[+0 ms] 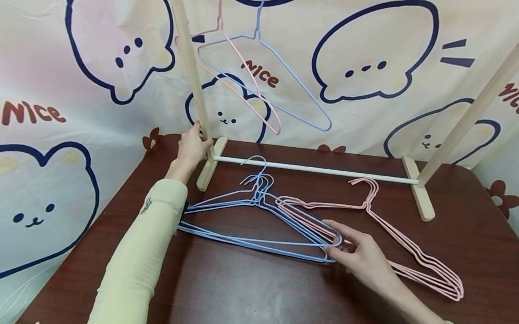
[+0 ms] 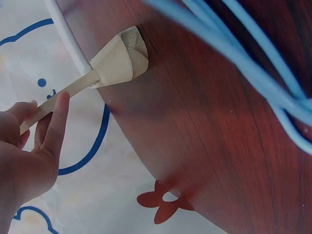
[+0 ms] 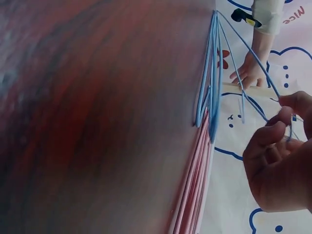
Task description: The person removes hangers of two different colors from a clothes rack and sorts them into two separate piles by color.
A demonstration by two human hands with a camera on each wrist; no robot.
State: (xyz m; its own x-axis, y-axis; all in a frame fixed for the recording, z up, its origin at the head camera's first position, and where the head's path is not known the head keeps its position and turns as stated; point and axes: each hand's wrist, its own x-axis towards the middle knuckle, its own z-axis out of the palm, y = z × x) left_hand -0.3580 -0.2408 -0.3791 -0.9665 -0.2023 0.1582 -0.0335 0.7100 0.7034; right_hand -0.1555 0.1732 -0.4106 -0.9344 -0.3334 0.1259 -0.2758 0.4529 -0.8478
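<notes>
My left hand [image 1: 192, 150] holds the rack's left wooden post [image 1: 194, 81] just above its foot [image 1: 213, 165]; the left wrist view shows thumb and fingers around the post. My right hand [image 1: 367, 256] pinches the right corner of a blue clothes hanger [image 3: 248, 48]. That corner is raised, as the right wrist view shows, while its far end meets the other blue hangers [image 1: 238, 242] lying on the table. Beside them, partly beneath, lie several pink hangers [image 1: 423, 254], stacked with hooks pointing left. Part of the pink stack is hidden behind my right hand.
A white crossbar [image 1: 314, 170] joins the rack's feet at the table's back. Above, a pink hanger [image 1: 245, 63] and a blue hanger [image 1: 291, 67] hang near the left post. The right post [image 1: 488, 89] stands opposite. A printed curtain [image 1: 359, 129] borders the brown table [image 1: 248, 295].
</notes>
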